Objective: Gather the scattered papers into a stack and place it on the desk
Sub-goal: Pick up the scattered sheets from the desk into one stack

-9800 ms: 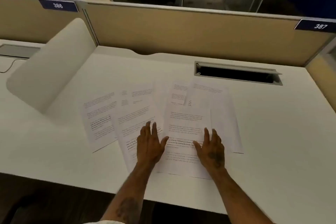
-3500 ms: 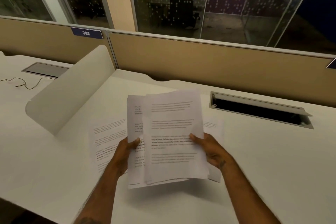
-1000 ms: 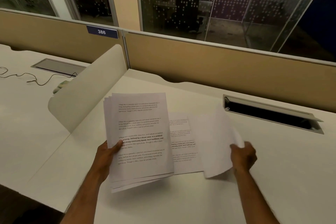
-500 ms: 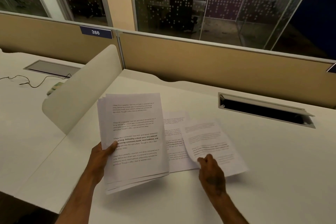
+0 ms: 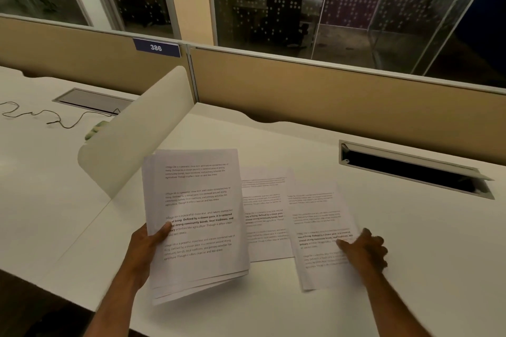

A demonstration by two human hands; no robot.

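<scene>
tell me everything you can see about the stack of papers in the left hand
The stack of papers is a bundle of several white printed sheets, loosely aligned, with their edges fanned out at the bottom and left. The top page shows four short blocks of dark text, the third partly in bold. The left hand holds the stack by its left edge, thumb on the top page, tilted up above the white desk and facing the camera. Its right edge overlaps the view of a sheet lying flat on the desk.

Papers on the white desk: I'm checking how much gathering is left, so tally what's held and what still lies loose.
Held bundle of printed white sheets in left hand grip: 1
Loose printed white sheets flat on white desk: 2 (middle sheet, right sheet under right hand)
Total: 3
</scene>
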